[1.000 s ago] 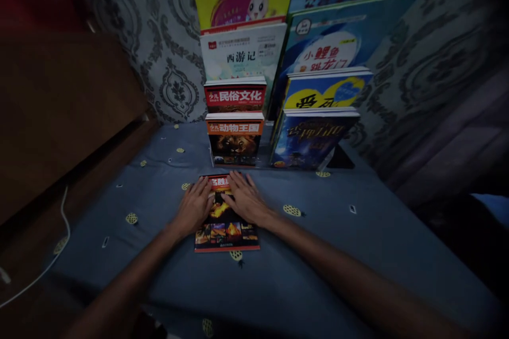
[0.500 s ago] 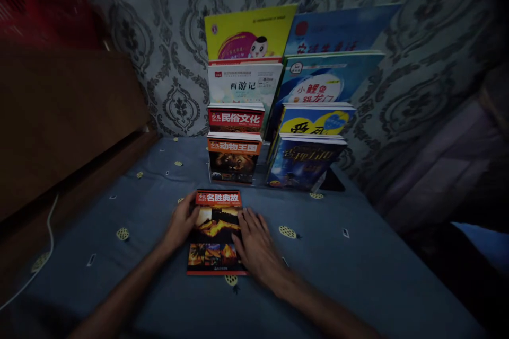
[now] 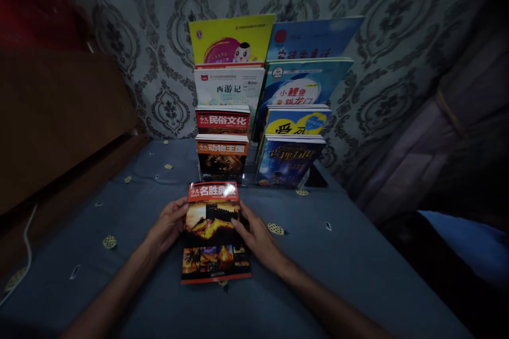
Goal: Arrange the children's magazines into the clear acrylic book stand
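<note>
Low in the middle of the frame, both hands are on one book. The left hand (image 3: 167, 226) curls around the left edge of the red-topped paperback (image 3: 214, 233), thumb on the cover and fingers tucked at the side, clasping it. The right hand (image 3: 256, 235) does the same on the right edge, thumb lying across the cover picture and the fingers loosely bent beside the book. Whether the book's far end is lifted off the blue patterned cloth (image 3: 358, 254) or lies flat, I cannot tell from here.

The cover shows a glowing wall on hills under an orange sky, with a row of small pictures along the bottom. The red banner reads 名胜, the rest of the title partly in shadow.

Just above it in the frame stands a tiered book rack (image 3: 258, 116) against the patterned wallpaper (image 3: 159, 37). Left column, bottom upward: a lion cover titled 动物王国 (image 3: 221, 159), then 民俗文化 (image 3: 222, 121), then a pale cover reading 西游记 (image 3: 229, 87), then a yellow picture book (image 3: 231, 39) with a cartoon child. Right column: a dark blue book (image 3: 288, 161) with a title too dim to read, a yellow and blue one (image 3: 297, 121), 小鲤鱼跳龙门 (image 3: 306, 82), and a blue cover (image 3: 314, 37) at the top.
</note>
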`<state>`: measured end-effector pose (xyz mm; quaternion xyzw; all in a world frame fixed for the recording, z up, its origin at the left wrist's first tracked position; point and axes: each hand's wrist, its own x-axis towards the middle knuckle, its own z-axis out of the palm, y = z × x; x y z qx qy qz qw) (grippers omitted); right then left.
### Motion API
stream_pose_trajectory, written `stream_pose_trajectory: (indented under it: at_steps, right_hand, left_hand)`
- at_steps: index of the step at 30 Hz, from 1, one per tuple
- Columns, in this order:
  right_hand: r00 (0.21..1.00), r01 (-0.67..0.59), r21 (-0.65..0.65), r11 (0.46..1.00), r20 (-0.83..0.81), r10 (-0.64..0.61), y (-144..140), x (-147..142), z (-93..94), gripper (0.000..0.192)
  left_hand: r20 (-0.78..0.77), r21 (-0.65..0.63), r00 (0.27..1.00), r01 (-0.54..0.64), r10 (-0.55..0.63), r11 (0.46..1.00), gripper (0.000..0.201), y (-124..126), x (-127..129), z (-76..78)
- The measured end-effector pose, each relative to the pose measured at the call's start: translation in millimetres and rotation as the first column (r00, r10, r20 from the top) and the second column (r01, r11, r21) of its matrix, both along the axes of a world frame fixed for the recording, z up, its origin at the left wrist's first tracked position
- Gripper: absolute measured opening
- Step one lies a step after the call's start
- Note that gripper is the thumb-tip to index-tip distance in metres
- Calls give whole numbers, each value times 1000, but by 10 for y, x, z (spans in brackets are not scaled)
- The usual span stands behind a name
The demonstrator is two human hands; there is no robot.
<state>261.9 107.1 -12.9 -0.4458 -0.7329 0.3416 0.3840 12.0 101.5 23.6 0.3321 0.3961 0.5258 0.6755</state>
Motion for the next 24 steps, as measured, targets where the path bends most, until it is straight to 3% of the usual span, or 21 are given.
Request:
stream_pose_trajectory:
  at_steps: [4, 8, 10, 13, 15, 17, 21, 24]
  right_hand:
    - [973, -160, -208, 965, -195, 120, 60, 35, 65, 46]
    - [946, -216, -258, 942, -293, 136, 110, 56, 219, 48]
    - [934, -216, -174, 961, -323, 152, 104, 49, 356, 47]
    - [960, -86, 107, 991, -256, 111, 23, 39, 531, 39]
    - [985, 10, 315, 949, -166, 44, -66, 43, 564, 36]
    - [996, 39, 434, 900, -87, -1, -156, 53, 525, 37]
    - [999, 37, 476, 879, -11, -37, -260, 66, 394, 40]
    - [999, 43, 463, 885, -7, -45, -257, 54, 369, 41]
  left_hand:
    - [-8, 39, 1000, 17, -17, 999, 45, -14, 26, 43]
    - [-47, 125, 998, -33, 39, 992, 50, 30, 50, 197]
    - [-71, 209, 993, -75, 92, 975, 52, 51, 82, 321]
    - [-94, 358, 985, -104, 147, 928, 51, 40, 143, 454]
    - [-120, 434, 976, -112, 181, 894, 47, 4, 168, 448]
    - [-182, 478, 959, -107, 217, 872, 47, -43, 168, 363]
    - [-392, 499, 881, -38, 265, 866, 47, -112, 132, 174]
    - [-482, 535, 822, 1, 304, 845, 43, -103, 145, 179]
